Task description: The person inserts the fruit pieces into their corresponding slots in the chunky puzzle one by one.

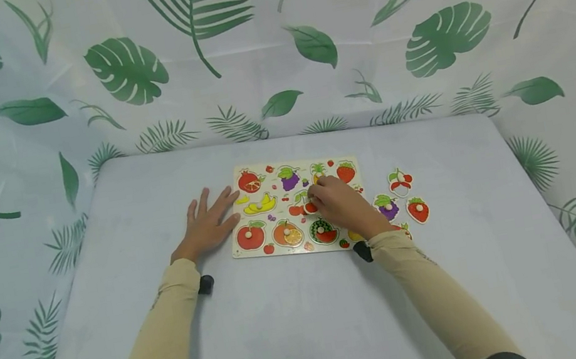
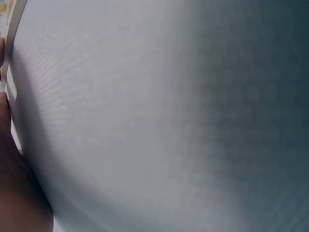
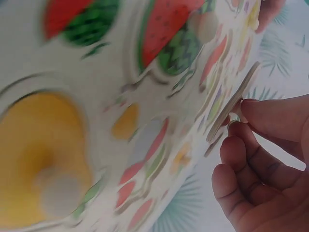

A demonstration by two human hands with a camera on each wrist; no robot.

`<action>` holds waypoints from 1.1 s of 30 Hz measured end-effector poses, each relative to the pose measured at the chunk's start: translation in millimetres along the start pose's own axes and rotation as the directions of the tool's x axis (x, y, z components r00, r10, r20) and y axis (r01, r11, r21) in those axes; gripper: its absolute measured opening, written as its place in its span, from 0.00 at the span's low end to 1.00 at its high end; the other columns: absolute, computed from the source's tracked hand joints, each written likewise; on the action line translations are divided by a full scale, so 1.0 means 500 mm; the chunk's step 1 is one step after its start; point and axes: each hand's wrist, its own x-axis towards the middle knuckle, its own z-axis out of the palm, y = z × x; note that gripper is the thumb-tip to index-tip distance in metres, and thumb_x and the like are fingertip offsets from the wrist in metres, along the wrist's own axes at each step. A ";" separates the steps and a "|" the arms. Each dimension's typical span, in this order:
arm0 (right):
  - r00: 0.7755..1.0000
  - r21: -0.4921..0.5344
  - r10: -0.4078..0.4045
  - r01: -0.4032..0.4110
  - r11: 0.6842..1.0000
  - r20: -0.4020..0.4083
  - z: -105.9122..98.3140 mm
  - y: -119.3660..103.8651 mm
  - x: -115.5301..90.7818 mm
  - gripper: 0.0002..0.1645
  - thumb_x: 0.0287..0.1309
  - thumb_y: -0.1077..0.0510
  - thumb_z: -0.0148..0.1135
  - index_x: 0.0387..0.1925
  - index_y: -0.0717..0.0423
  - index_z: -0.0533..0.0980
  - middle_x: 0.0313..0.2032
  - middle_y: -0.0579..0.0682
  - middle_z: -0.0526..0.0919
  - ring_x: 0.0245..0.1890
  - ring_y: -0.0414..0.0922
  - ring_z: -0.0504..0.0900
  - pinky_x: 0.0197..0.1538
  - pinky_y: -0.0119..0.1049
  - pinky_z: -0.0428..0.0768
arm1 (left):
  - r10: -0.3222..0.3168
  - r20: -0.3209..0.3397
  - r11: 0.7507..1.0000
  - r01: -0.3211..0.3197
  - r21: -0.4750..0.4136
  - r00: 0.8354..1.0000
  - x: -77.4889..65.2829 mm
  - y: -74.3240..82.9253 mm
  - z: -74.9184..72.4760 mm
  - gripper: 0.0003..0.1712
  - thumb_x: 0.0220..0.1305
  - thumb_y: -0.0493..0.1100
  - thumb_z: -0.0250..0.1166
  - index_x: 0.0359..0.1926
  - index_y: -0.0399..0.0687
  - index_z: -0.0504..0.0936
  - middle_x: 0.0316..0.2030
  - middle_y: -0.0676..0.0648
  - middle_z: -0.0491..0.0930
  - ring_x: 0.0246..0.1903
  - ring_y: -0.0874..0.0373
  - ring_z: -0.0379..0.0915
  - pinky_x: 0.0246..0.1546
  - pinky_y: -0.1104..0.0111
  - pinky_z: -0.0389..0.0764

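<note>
A wooden fruit puzzle board lies on the table. My right hand is over its middle, pinching a thin puzzle piece between thumb and fingers. The right wrist view shows that piece nearly edge-on, tilted above the board; its picture is hard to make out. Spread fingers of my left hand reach the board's left edge, with the palm low by the table. Knobbed apple, orange, banana and watermelon pieces sit in the board. The left wrist view shows mostly tabletop.
Right of the board lie loose pieces: a cherry piece, a grape piece and a strawberry piece. Another red piece is partly hidden by my right wrist. A leaf-patterned cloth hangs behind the white table.
</note>
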 end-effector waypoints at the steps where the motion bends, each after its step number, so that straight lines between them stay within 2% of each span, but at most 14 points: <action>1: 1.000 -0.009 -0.014 0.014 1.000 0.005 0.002 -0.004 0.007 0.05 0.69 0.67 0.68 0.44 0.65 0.85 0.37 0.55 0.81 0.36 0.50 0.76 0.44 0.41 0.83 | -0.001 0.001 1.000 0.001 -0.001 1.000 0.000 0.000 0.000 0.39 0.82 0.61 0.53 0.87 0.61 0.55 0.87 0.51 0.43 0.83 0.44 0.15 0.78 0.45 0.20; 5: 0.999 -0.056 -0.036 0.037 0.998 0.030 0.008 -0.014 0.033 0.04 0.71 0.66 0.68 0.42 0.64 0.85 0.36 0.55 0.82 0.37 0.51 0.78 0.46 0.42 0.84 | -0.002 -0.003 1.000 0.002 -0.018 1.000 -0.002 0.001 0.000 0.39 0.82 0.60 0.54 0.86 0.61 0.56 0.87 0.51 0.44 0.83 0.44 0.15 0.78 0.45 0.20; 14: 0.991 -0.096 -0.002 0.015 0.995 0.135 0.021 -0.020 0.060 0.06 0.70 0.64 0.69 0.45 0.64 0.86 0.38 0.56 0.84 0.39 0.52 0.82 0.49 0.42 0.85 | 0.001 0.002 1.000 -0.001 -0.019 1.000 -0.002 0.002 0.003 0.39 0.82 0.61 0.53 0.86 0.61 0.56 0.87 0.51 0.44 0.83 0.43 0.15 0.78 0.45 0.20; 23: 0.984 -0.123 -0.001 0.023 0.992 0.177 0.036 -0.021 0.077 0.08 0.72 0.63 0.69 0.48 0.63 0.87 0.41 0.55 0.87 0.40 0.50 0.83 0.53 0.40 0.86 | -0.001 -0.003 1.000 0.001 -0.023 1.000 -0.003 0.001 0.003 0.39 0.82 0.61 0.54 0.86 0.61 0.56 0.86 0.52 0.44 0.83 0.44 0.16 0.78 0.46 0.19; 33: 0.984 -0.115 0.011 0.010 0.993 0.179 0.042 -0.021 0.080 0.09 0.72 0.63 0.68 0.49 0.63 0.87 0.42 0.56 0.86 0.40 0.50 0.83 0.53 0.40 0.86 | -0.002 -0.004 1.000 0.002 -0.015 1.000 0.001 -0.002 0.002 0.40 0.82 0.62 0.53 0.87 0.61 0.55 0.87 0.52 0.43 0.83 0.44 0.15 0.78 0.46 0.19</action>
